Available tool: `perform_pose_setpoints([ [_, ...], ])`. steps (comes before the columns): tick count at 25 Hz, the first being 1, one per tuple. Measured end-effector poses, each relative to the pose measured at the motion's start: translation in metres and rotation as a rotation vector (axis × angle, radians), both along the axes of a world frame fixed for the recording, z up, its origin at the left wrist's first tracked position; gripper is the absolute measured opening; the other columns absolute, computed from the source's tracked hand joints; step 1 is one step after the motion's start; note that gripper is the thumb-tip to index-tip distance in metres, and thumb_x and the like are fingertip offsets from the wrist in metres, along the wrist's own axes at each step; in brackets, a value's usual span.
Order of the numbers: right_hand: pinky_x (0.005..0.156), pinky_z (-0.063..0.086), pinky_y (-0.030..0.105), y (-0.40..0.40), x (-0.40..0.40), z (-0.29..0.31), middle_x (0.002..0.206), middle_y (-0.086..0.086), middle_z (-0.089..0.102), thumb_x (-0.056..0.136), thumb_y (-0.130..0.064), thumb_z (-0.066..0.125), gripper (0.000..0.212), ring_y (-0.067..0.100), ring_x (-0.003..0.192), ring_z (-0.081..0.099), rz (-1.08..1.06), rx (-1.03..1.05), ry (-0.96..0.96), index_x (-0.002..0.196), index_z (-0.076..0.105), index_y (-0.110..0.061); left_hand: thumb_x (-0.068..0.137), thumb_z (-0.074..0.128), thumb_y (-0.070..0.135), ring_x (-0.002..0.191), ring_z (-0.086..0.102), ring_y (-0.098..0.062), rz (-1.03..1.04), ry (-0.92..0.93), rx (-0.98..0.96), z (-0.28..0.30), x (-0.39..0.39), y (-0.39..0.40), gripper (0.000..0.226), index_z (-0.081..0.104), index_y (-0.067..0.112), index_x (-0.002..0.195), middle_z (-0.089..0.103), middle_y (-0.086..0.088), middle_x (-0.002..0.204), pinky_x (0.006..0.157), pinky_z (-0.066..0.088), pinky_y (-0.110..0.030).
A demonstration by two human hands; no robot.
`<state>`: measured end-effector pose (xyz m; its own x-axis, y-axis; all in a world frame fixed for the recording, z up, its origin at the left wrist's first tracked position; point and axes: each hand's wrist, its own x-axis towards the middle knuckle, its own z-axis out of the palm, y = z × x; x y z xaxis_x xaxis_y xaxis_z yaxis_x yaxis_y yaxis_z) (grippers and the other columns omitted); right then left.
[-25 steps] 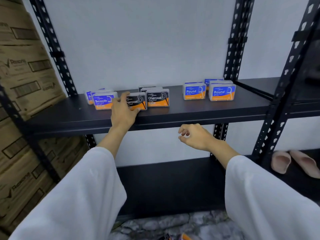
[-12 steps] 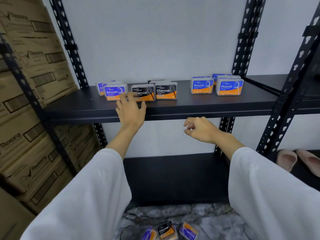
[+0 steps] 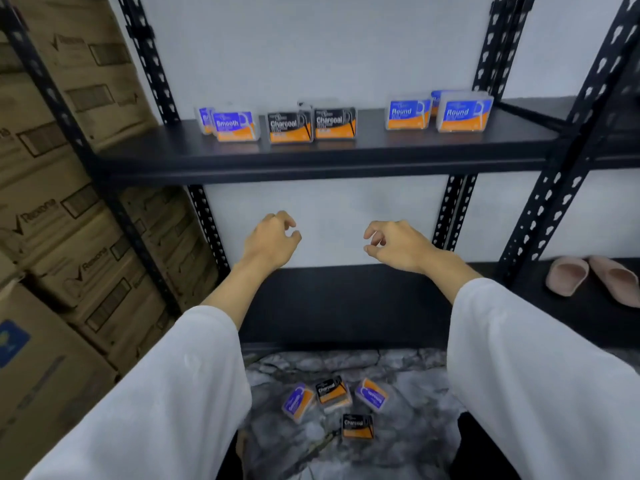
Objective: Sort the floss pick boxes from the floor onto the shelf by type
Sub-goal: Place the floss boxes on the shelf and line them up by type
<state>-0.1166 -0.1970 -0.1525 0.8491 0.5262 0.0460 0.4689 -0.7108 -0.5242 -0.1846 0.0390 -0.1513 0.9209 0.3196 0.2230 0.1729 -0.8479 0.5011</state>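
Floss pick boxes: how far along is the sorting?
Done: Smooth boxes, Charcoal boxes and Round boxes stand grouped on the shelf. In hand: nothing; left hand and right hand are empty. Left: four boxes on the floor.

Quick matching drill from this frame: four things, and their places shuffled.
Things:
1. Smooth box
2. Round boxes
3. slippers
4. loose Charcoal box

Places:
A. floor
B. left end of the row on the upper shelf
C. lower shelf, far right
D. right end of the row on the upper shelf

Pairs: 1-B, 2-D, 3-C, 4-A
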Motion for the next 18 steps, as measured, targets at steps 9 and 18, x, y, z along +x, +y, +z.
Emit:
perform_pose_setpoints([
  [9,0.087,0.051,0.038,-0.010,0.003,-0.181,0.104,0.000,0.064,0.089,-0.028,0.058,0.027,0.021,0.098,0.060,-0.022,-0.119,0.271,0.114,0.057,-0.018,0.090,0.056,0.029,0.108,0.059,-0.022,-0.008,0.420,-0.155,-0.200,-0.005,-0.017,0.023,0.062,0.024,0.111,0.064,0.002,0.116,0.093,0.049,-0.040],
  [18,0.080,0.047,0.032,-0.018,0.011,-0.369,0.116,0.005,0.063,0.085,-0.023,0.060,0.032,0.026,0.100,0.060,-0.086,-0.313,0.565,0.117,0.055,-0.020,0.083,0.066,0.022,0.095,0.063,-0.024,0.004,0.704,-0.233,-0.388,-0.002,-0.026,0.021,0.064,0.021,0.104,0.068,-0.004,0.109,0.083,0.053,-0.040],
])
